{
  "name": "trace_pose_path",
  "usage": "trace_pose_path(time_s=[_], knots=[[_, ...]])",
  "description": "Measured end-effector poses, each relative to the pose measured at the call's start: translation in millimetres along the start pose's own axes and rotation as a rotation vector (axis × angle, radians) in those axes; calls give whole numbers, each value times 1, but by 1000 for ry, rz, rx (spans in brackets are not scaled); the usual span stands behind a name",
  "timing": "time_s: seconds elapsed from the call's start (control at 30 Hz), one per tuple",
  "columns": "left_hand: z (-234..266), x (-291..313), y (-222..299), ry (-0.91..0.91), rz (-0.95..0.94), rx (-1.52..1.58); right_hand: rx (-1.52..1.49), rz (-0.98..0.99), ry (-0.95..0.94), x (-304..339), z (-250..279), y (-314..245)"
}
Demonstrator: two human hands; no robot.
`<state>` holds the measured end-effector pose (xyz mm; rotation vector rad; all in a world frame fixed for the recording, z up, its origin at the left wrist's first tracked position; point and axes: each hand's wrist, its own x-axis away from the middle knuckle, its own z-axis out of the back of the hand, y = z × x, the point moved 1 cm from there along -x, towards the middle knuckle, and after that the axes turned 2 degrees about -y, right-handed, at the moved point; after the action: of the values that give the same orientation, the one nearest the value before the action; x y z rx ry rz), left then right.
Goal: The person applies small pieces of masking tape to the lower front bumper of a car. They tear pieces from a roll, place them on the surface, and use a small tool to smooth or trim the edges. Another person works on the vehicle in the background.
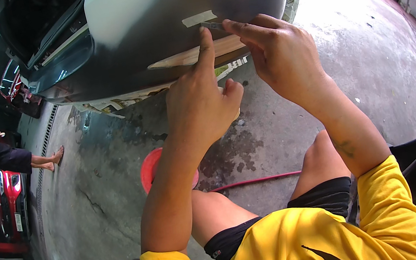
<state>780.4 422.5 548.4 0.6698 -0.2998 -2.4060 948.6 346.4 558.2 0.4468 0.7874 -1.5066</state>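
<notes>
In front of me is a dark grey car body panel (148, 35) with a whitish patch on its upper left. A short strip of pale masking tape (199, 18) is stuck on it. My left hand (198, 101) reaches up with its index finger stretched to the tape's lower edge; its other fingers are loosely curled and hold nothing. Between thumb and fingers, my right hand (284, 56) pinches a thin, flat, blade-like tool (213, 26), its tip by the tape and my left fingertip. A long beige strip (190, 55) runs across the panel below, partly behind my left hand.
Masking sheet (100, 108) hangs along the panel's lower edge. A red bucket (149, 167) stands on the concrete floor behind my left forearm, with a red hose (255, 181) near my knees. Farther left, a person (6, 155) holds a long thin rod near a red car (10, 199).
</notes>
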Motion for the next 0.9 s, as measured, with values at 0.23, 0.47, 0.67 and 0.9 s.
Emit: trace_pose_path(time_s=[0.23,0.47,0.67,0.9], knots=[[-1,-3,3,11,-8,13,105,2,-88,-5,8,1],[-1,-2,7,-8,33,31,154,16,-95,-5,11,-1],[0,-2,6,7,17,23,133,-5,-121,-7,13,-2],[-18,33,-4,88,127,537,-119,18,-62,20,22,-2]])
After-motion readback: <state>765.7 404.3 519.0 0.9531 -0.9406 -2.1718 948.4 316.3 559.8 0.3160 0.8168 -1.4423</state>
